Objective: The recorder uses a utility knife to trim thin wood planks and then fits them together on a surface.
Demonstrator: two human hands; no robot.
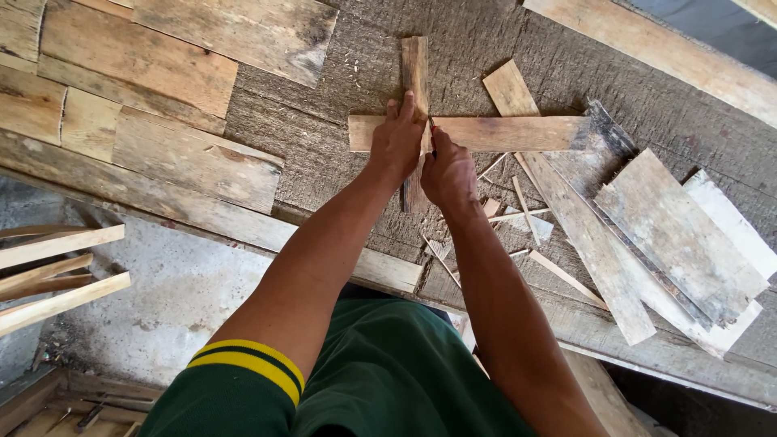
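Head view, centre frame: left hand (396, 142) presses a narrow upright wooden strip (415, 69) across a pale horizontal wooden slat (502, 133) on the counter (324, 137); right hand (449, 171), fingers pinching a thin marking tool (433, 133). Best kept square, firmly pinned.

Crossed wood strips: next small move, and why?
Probably draw the pencil-like tool along the upright strip's edge, across the horizontal strip. The left hand presses the crossing flat, and the right hand pinches the tool there.

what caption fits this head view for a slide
Left hand presses an upright wooden strip across a flat wooden slat; right hand marks it.
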